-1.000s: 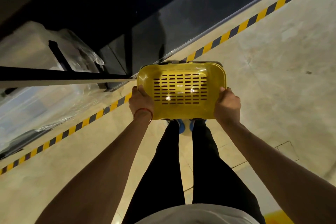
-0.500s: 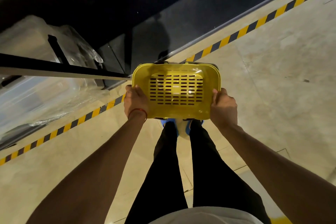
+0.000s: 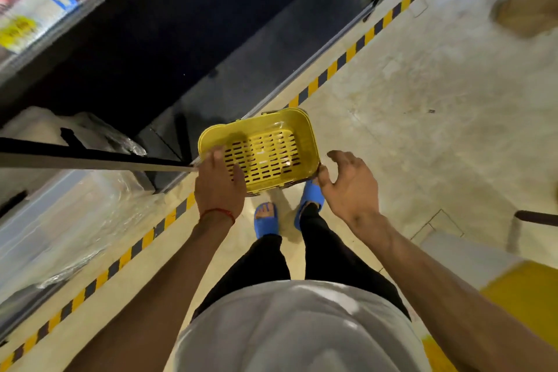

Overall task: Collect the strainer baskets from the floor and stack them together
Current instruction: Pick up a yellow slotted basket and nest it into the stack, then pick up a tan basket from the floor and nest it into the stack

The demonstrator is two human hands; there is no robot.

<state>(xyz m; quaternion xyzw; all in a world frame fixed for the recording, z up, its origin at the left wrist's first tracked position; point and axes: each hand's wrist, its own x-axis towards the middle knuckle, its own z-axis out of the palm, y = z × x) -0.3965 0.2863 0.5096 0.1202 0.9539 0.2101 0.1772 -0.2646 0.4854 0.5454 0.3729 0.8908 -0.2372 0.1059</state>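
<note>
Turned bottom-up, a yellow slotted plastic strainer basket (image 3: 262, 151) is seen in front of the person, above the blue slippers (image 3: 266, 218), near the yellow-and-black hazard stripe (image 3: 356, 48) painted on the pale concrete floor (image 3: 422, 130). Whether it rests on something or is in the air cannot be told. The upside-down attitude is judged to suit nesting over a stack, though no second basket is clearly seen; a dark edge at its lower rim may belong to one. The left hand (image 3: 219, 187) is laid flat across the near left corner, fingers spread over the slots, touching but not clenched. The right hand (image 3: 351, 187) is held open, palm inward, fingers splayed, just beside the right corner; contact there cannot be confirmed. A blurred yellow shape (image 3: 525, 296) is visible at lower right, unidentified
</note>
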